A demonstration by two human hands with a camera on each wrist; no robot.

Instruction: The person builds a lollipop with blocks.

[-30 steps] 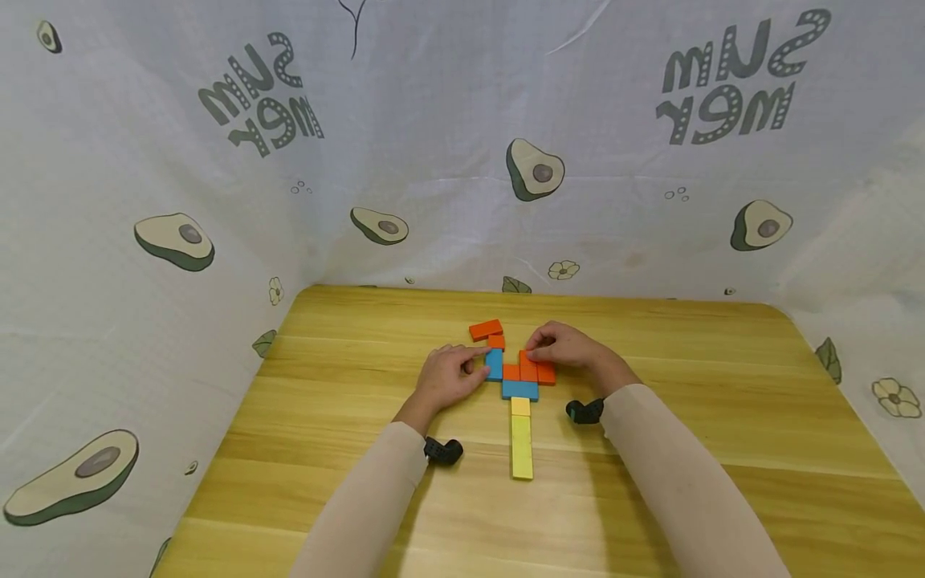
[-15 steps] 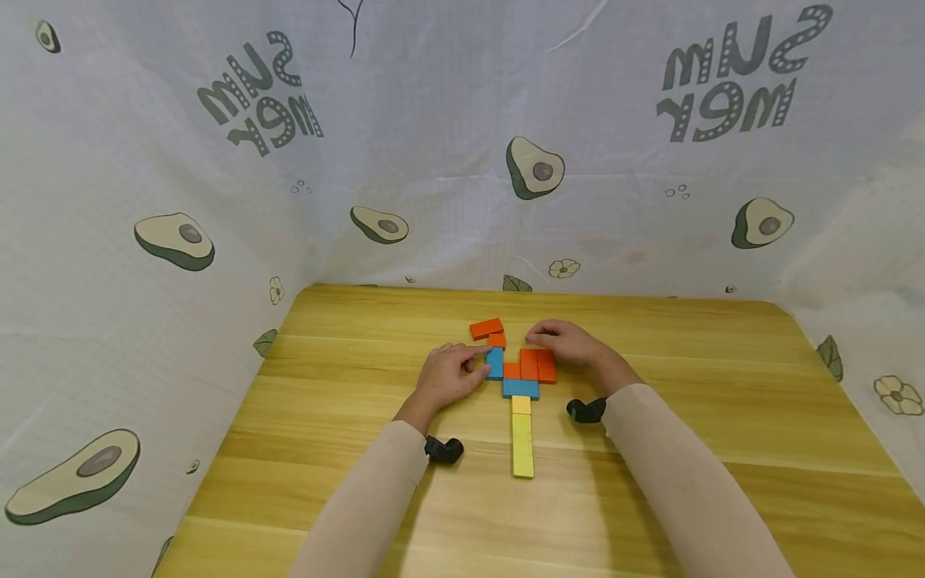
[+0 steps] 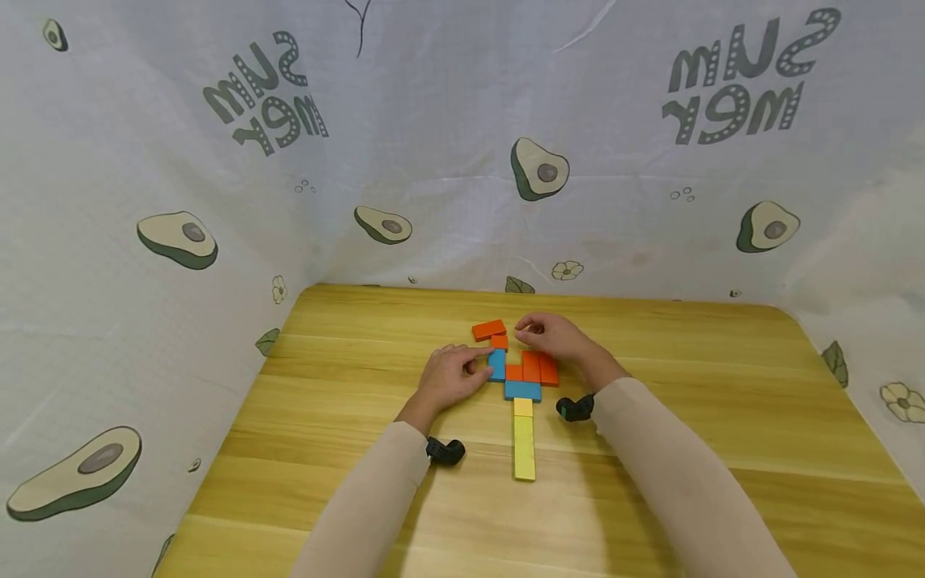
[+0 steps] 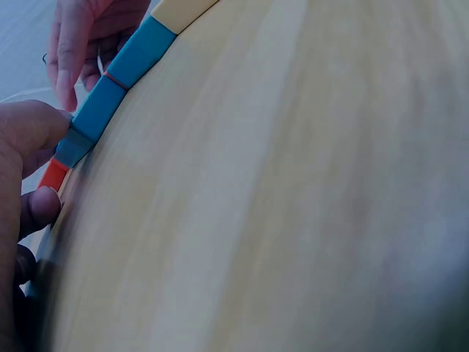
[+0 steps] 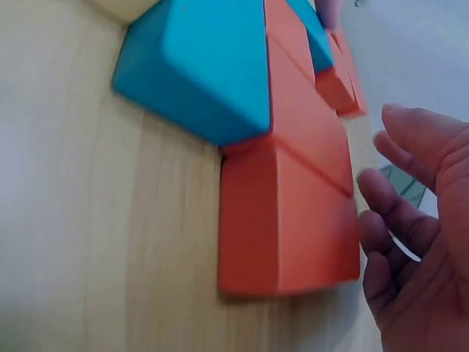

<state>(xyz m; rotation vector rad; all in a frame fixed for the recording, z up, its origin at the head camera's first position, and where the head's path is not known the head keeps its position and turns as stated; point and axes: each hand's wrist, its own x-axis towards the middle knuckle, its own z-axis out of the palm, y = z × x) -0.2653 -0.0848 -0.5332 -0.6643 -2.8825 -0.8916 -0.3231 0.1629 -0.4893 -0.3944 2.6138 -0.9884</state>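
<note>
My left hand (image 3: pixel 450 376) holds a blue block (image 3: pixel 497 365) by its left side, index finger at the far end and thumb near the close end. At that far end sits a small red block (image 3: pixel 499 342), and beyond it a slanted red block (image 3: pixel 489 330). My right hand (image 3: pixel 556 335) hovers with loosely bent fingers and nothing in them, just behind two upright red blocks (image 3: pixel 531 367). Those stand side by side, next to another small red block (image 3: pixel 514 372). In the right wrist view, its fingers (image 5: pixel 410 205) are apart from the red blocks.
A crosswise blue block (image 3: pixel 523 391) lies below the red ones. A small pale yellow block (image 3: pixel 523 408) and a long yellow block (image 3: pixel 524 448) run from it toward the front of the wooden table (image 3: pixel 347 498). A printed cloth (image 3: pixel 433 144) hangs behind.
My right hand has let go of an upright red block and moved left and slightly back, toward the slanted red block. The left hand stays at the blue block.
</note>
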